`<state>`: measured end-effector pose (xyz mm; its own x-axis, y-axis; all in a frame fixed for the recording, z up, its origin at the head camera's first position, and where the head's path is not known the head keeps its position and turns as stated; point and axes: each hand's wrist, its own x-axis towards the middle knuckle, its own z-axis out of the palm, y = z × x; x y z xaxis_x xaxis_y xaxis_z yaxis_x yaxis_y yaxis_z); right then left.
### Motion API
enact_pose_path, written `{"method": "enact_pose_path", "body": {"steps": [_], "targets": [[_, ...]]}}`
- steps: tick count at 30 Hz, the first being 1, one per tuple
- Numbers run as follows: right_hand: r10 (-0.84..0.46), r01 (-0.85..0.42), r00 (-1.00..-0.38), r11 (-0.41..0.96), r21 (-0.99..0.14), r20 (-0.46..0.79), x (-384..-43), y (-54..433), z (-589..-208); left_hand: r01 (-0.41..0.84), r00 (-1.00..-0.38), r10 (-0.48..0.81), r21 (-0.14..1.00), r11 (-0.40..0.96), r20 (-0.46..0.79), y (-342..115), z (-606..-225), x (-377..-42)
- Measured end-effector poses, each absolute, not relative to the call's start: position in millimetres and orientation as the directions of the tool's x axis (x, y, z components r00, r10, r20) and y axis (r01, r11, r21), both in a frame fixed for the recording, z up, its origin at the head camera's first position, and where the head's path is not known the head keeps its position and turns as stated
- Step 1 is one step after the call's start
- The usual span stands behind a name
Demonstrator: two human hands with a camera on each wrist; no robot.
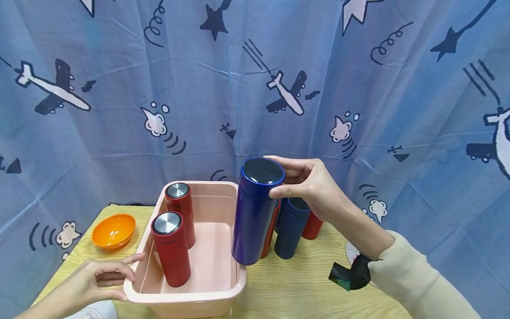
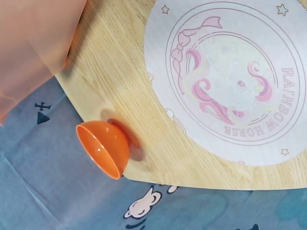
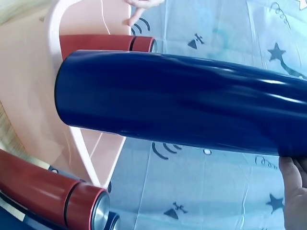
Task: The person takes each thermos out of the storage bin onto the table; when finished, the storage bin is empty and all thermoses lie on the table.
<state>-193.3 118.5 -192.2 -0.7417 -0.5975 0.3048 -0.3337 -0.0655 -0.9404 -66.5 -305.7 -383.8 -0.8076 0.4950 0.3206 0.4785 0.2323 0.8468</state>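
In the head view my right hand [image 1: 304, 184] grips a glossy blue thermos flask [image 1: 255, 217] near its black lid. The flask hangs nearly upright over the right rim of a pink plastic tub [image 1: 217, 294]. Two red thermos flasks with silver lids, a front one [image 1: 173, 252] and a back one [image 1: 184, 221], stand along the tub's left side. My left hand [image 1: 105, 279] holds the tub's front left rim, thumb below it. The right wrist view shows the blue flask [image 3: 177, 100] large, with part of my right hand [image 3: 295, 184] at its lid end.
Right of the tub, a dark blue flask [image 1: 292, 232] and red flasks, one at the far right [image 1: 312, 227], stand on the wooden table [image 1: 314, 283], partly hidden. An orange bowl [image 1: 114, 231] sits left of the tub. A round white printed mat [image 2: 230, 81] lies on the table.
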Motion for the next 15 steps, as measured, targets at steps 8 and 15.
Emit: {"method": "enact_pose_path", "body": {"steps": [8,15], "targets": [[-0.575,-0.333,-0.746,-0.117,-0.936,0.337,-198,148,-201,0.459,-0.820,0.487,0.854,0.245,0.301,-306,-385,-67],[-0.531,-0.346,-0.769,-0.121,-0.930,0.355,-201,179,-213,0.506,-0.789,0.502,0.838,0.202,0.355,-307,-387,-69]]}}
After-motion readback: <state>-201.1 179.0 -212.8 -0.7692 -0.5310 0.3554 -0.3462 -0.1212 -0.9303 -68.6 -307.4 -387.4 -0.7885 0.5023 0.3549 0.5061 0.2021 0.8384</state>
